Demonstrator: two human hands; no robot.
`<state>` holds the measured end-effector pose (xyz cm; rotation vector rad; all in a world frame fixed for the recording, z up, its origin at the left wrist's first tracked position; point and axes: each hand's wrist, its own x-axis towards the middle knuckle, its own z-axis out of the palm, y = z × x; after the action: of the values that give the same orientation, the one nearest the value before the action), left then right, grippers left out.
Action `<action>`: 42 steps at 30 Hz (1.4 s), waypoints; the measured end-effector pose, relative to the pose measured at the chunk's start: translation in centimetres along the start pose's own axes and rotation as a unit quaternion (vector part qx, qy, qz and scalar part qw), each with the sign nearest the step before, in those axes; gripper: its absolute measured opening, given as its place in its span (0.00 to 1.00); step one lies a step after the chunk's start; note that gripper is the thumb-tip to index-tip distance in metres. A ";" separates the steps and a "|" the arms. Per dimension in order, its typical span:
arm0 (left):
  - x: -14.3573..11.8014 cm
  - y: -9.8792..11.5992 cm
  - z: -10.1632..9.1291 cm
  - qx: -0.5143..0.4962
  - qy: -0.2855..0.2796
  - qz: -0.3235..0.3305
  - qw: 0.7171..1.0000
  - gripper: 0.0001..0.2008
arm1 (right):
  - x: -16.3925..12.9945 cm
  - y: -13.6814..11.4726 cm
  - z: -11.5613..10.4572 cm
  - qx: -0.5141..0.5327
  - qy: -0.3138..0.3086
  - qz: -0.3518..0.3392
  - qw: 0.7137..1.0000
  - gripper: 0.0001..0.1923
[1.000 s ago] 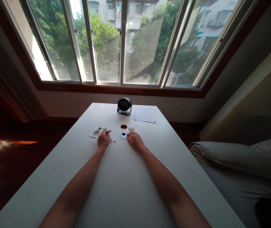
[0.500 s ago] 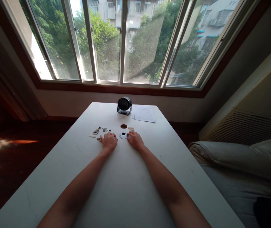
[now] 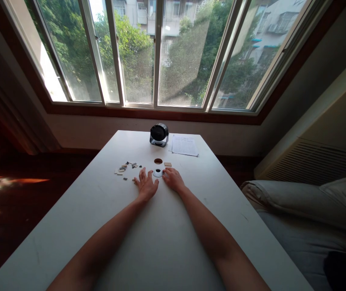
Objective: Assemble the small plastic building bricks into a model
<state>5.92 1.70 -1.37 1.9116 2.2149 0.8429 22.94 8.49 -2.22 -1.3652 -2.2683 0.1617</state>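
Observation:
My left hand (image 3: pixel 147 186) is just above the white tabletop (image 3: pixel 173 238), fingers spread, with no object visible in it. Its fingers reach close to the left side of a white ring-shaped cover (image 3: pixel 154 175) with a dark centre. On the cover's other side, my right hand (image 3: pixel 173 180) rests with fingers bent and drawn together, the fingertips at the rim. Whether they pinch anything is too small to tell. Small grey, black and tan pieces, like toy building bricks (image 3: pixel 122 168), lie scattered left of my left hand. One small dark piece (image 3: pixel 125 178) sits nearer to it.
Beyond the cover is a round hole (image 3: pixel 158 161) in the table, with tan studded pieces (image 3: pixel 168 164) to its right. A black round device on a stand (image 3: pixel 159 133) and a printed sheet (image 3: pixel 185 145) are at the far end. A sofa (image 3: pixel 294 202) stands at right.
My left hand has shifted right and slightly toward me, and its fingers have spread. The small dark piece beside it is now uncovered. My right hand stays put.

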 end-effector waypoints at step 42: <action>4.8 -5.4 -2.5 -0.047 -0.062 0.129 0.989 0.10 | 0.0 -0.1 -0.2 0.003 -0.007 0.003 1.000 0.19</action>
<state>-0.94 5.02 -0.46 2.1714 1.8505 0.8204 22.97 8.38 -2.03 -1.3727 -2.2745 0.1802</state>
